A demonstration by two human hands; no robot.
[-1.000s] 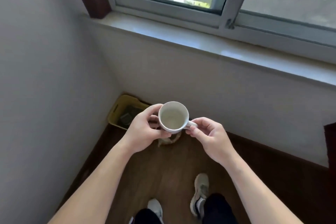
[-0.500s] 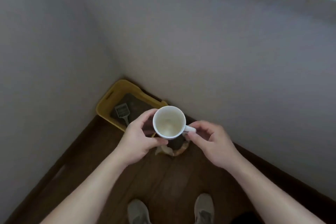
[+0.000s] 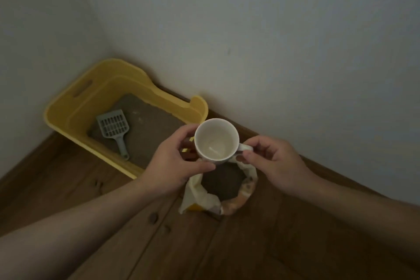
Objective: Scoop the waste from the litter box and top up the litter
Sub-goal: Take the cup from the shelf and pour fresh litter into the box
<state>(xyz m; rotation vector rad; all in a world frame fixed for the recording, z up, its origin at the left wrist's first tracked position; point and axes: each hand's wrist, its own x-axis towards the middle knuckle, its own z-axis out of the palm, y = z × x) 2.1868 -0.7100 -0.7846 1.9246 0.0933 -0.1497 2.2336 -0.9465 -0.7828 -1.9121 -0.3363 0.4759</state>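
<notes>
An empty white mug [image 3: 216, 141] is held upright between both hands. My left hand [image 3: 175, 163] grips its body and my right hand [image 3: 270, 161] pinches its handle. Directly below the mug an open litter bag [image 3: 227, 191] stands on the floor, dark litter showing inside. The yellow litter box [image 3: 75, 107] sits in the room's corner to the left, with brown litter in it. A grey slotted scoop [image 3: 113, 127] lies on that litter, handle pointing toward me.
White walls [image 3: 272, 41] meet in the corner behind the box. The wooden floor [image 3: 91, 200] stretches toward me, with a dark skirting board along the right wall.
The view tilted down and drew closer to the corner; the window left the frame. The litter box and bag now appear larger. Both hands kept hold of the mug.
</notes>
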